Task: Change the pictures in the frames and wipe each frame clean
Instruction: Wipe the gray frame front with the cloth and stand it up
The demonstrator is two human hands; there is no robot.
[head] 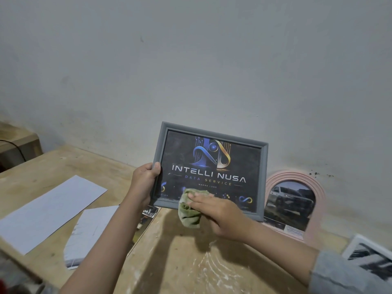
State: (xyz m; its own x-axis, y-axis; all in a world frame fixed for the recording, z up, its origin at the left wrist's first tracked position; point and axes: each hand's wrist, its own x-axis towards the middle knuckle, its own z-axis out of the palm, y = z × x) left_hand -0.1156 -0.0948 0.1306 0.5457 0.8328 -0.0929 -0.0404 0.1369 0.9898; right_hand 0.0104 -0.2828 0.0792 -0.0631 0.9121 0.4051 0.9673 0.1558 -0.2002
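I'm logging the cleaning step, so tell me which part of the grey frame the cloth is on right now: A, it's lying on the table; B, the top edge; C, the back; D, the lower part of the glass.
D: the right hand presses the green cloth on the grey frame low on the glass.

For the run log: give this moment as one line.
step: wiping | left hand: holds grey frame upright | right hand: presses green cloth to glass, lower edge | pink arched frame: behind, against wall
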